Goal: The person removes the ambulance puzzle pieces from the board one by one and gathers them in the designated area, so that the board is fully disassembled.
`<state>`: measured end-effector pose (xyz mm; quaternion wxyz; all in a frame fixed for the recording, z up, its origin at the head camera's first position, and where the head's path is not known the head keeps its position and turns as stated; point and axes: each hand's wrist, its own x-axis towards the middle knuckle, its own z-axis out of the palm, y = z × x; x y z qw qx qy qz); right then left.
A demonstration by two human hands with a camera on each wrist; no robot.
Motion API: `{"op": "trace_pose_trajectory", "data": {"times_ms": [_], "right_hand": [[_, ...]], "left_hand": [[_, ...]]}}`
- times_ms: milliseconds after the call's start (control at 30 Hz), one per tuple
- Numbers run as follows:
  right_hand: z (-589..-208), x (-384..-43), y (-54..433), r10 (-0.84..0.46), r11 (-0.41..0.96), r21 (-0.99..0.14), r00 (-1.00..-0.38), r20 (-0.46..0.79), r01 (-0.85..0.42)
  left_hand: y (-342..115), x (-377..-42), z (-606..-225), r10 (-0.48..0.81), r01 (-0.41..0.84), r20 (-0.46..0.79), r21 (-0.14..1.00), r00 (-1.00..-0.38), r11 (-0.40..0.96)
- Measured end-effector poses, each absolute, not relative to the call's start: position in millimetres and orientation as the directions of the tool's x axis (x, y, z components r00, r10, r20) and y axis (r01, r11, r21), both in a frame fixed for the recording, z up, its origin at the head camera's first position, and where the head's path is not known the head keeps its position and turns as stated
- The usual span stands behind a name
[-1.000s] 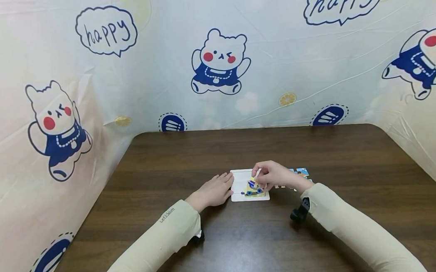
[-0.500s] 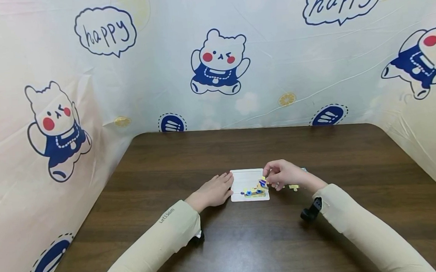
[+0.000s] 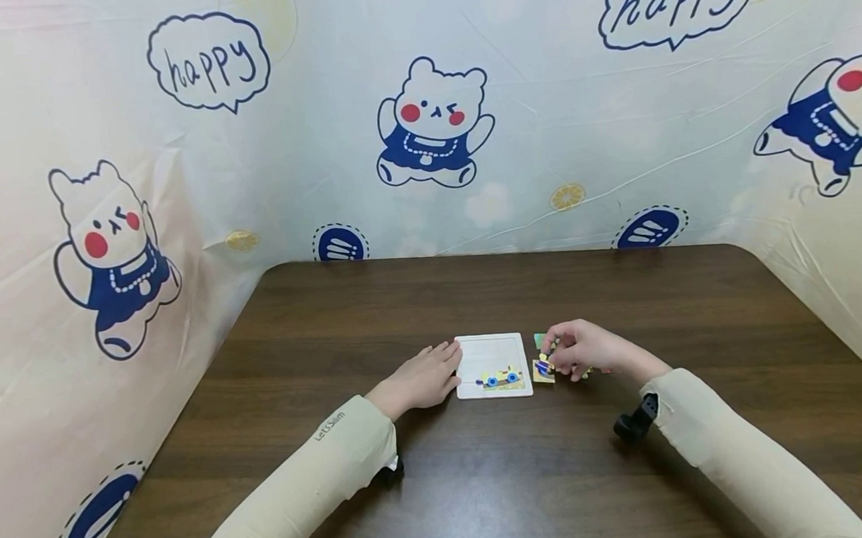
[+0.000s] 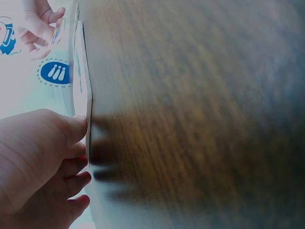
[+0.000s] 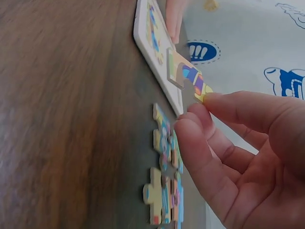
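Pale printed cloth (image 3: pixel 434 137) walls in the dark wooden table (image 3: pixel 473 472), whose far edge runs well beyond both hands and ends in rounded corners. Between the hands lies a white puzzle board (image 3: pixel 490 354) with a raised rim. Just to its left, the left hand (image 3: pixel 419 378) rests with its fingers extended, gripping nothing, their tips laid along the board's left edge; the left wrist view shows the thumb at that edge too. Off the board's opposite edge, the right hand (image 3: pixel 582 349) is closed to a pinch, thumb and fingertips holding a puzzle piece (image 5: pixel 177 71) by one side. That piece is raised and tilted (the right wrist view shows its thickness and a curved notch), and it sits to the left of the right hand's fingertips, a narrow strip of wood separating it from the rim in the head view. Below and around the right hand, loose pieces (image 5: pixel 155 193) lie close together on the wood, some hidden by the fingers. On the board, a joined strip (image 3: pixel 503 378) with blue wheels fills the part nearest the person, to the right of the left fingertips; white surface extends beyond it toward the far rim.
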<state>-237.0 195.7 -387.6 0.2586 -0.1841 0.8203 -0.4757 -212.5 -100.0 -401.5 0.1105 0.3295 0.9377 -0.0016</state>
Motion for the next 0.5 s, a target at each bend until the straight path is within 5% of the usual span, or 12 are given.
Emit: {"op": "trace_pose_trajectory", "data": {"times_ms": [500], "right_hand": [[-391, -236, 208, -0.566, 0.576, -0.814, -0.752, -0.337, -0.069]], "left_hand": [[-100, -212, -402, 0.62, 0.622, -0.208, 0.064, -0.756, 0.78]]}}
